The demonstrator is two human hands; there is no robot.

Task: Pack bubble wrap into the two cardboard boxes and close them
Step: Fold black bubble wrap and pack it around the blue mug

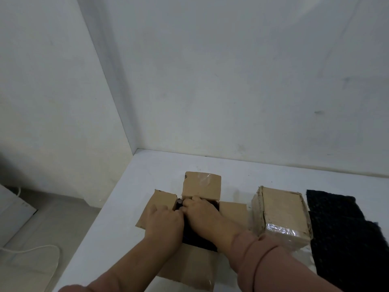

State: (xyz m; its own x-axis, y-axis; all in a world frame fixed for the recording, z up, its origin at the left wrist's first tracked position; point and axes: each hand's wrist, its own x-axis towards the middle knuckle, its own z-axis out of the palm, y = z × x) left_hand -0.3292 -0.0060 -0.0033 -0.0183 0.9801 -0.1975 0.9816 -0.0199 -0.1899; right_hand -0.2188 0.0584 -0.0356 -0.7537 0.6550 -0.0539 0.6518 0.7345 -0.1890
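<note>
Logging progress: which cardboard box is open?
The left box, flaps splayed, left hand and right hand tucking black bubble wrap inside. The right box is folded shut and taped.

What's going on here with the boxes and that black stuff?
A person has both hands, left hand and right hand, down in the open cardboard box, stuffing black bubble wrap into it; its flaps are spread out. The second box beside it on the right is shut and taped. Another black sheet lies on the white table.
</note>
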